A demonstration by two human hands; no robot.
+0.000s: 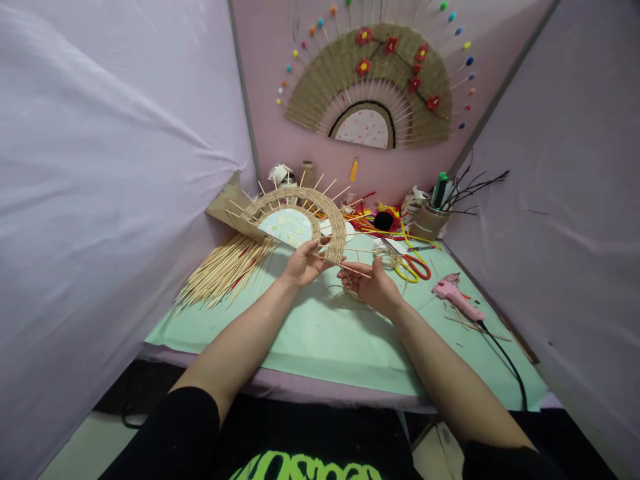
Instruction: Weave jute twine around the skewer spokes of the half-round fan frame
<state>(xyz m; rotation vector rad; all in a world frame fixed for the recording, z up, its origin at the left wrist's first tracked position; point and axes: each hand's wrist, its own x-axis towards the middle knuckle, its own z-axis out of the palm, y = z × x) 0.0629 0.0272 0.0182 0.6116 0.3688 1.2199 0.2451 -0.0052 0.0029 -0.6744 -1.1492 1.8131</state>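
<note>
My left hand [304, 264] grips a half-round woven fan [336, 227] by its lower right end, raised above the table. The fan has a band of tan twine woven over thin sticks that spread outward, and a pale half-circle centre [286, 227] with yellow spots. At the same end, my right hand [375, 288] has its fingers curled by the last stick and the loose twine [346, 283], with its thumb raised. A slack length of this twine trails under the fingers. How firmly the right fingers pinch it is partly hidden.
Thin sticks [225, 270] lie piled at left beside a cardboard piece [233, 200]. Scissors [416, 267], a pink glue gun [457, 297] with black cord, and a holder [429, 221] of pens and twigs are at right. A larger decorated fan [370, 83] hangs behind.
</note>
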